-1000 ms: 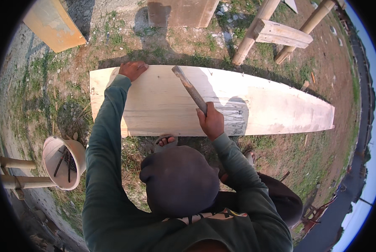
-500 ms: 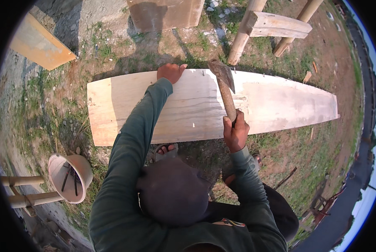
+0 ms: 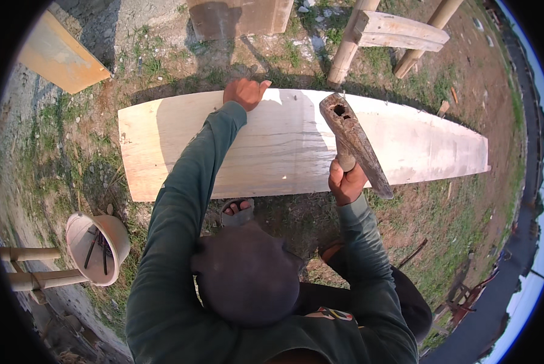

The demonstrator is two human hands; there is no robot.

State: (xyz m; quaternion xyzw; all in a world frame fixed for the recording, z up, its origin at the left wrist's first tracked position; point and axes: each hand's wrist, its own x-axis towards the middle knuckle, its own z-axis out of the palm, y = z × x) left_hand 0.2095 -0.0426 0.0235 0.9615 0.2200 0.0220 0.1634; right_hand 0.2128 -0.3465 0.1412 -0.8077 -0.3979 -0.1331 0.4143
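A long pale wooden board (image 3: 272,148) lies crosswise in front of me, with small nails standing along its far edge. My left hand (image 3: 246,93) grips that far edge, fingers curled over it and thumb pointing right; the fingertips are hidden. Closed around a wooden handle, my right hand (image 3: 348,184) holds up a hammer (image 3: 358,145) over the board's right half. The hammer's long, worn head slants across the handle, apart from the board.
To the left a pale bucket (image 3: 121,242) leans with dark rods inside, beside wooden poles (image 3: 35,253). Beyond the board stand a yellowish panel (image 3: 71,57), a brown panel (image 3: 272,18) and posts with a crosspiece (image 3: 402,31). A sandalled foot (image 3: 238,209) is at the near edge.
The hammer has been raised and turned, its head now tilted toward me and nearer the camera. My left hand stays on the far edge; the board's left end appears slightly higher in view.
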